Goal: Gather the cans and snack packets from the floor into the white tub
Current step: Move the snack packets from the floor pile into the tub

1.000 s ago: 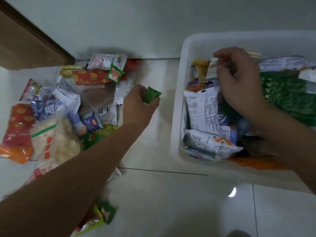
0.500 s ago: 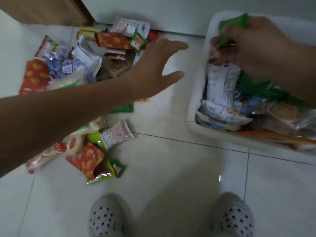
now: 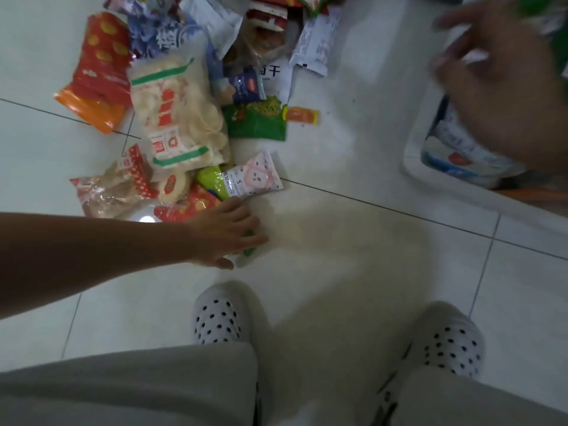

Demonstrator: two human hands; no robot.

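Snack packets lie heaped on the white tiled floor at upper left: a red-orange bag (image 3: 98, 69), a clear bag of pale crackers (image 3: 178, 115), a green packet (image 3: 258, 121), a small orange sachet (image 3: 302, 115) and a pink-white packet (image 3: 258, 176). My left hand (image 3: 227, 238) lies with fingers spread on a small green packet (image 3: 249, 248) at the pile's near edge. The white tub (image 3: 413, 158) sits at the right edge, holding several packets. Over it hovers my right hand (image 3: 498, 78), blurred, fingers spread, with something green at its upper edge. No cans show.
My two feet in white dotted slippers (image 3: 219, 318) (image 3: 448, 342) stand on the tiles below the pile, with grey trouser legs at the bottom. Bare tiles run between the pile and the tub.
The view tilted down towards my feet. My left hand dropped from mid-air to the small green packet near my left foot. My right hand stayed over the tub.
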